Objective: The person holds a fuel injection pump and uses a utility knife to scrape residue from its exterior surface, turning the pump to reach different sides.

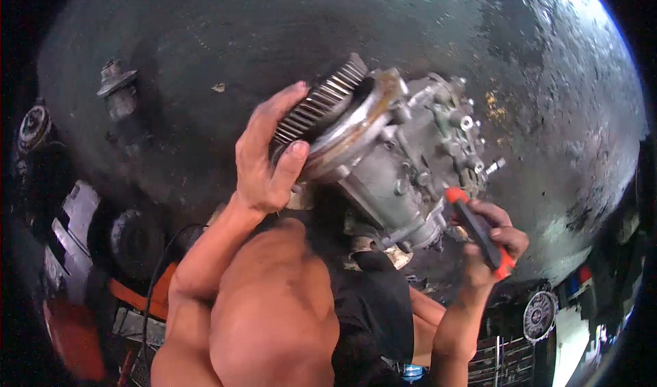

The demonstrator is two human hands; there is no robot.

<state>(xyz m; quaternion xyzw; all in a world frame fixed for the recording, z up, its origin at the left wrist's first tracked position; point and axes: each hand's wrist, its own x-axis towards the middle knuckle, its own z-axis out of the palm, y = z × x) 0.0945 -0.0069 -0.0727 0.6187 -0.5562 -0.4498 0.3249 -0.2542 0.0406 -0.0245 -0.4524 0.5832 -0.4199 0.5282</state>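
Observation:
A grey metal pump-like machine unit (390, 185), with bolts and fittings on its far side, lies tilted on the dark floor in front of me. At its upper left end sits a toothed gear (321, 105). My left hand (263, 154) wraps around the gear's edge, thumb on the near side and fingers on the far side. In my right hand (503, 233) is a tool with a black and orange-red handle (477, 231), held close to the lower right end of the unit. The tool's working end is not clearly visible.
On the dark, oily floor (260, 31) a smaller cylindrical metal part (120, 89) stands at the upper left. A round part (33, 128) lies at the far left edge. At lower right is a ribbed metal disc (540, 315). My bent knee (274, 305) is near the unit.

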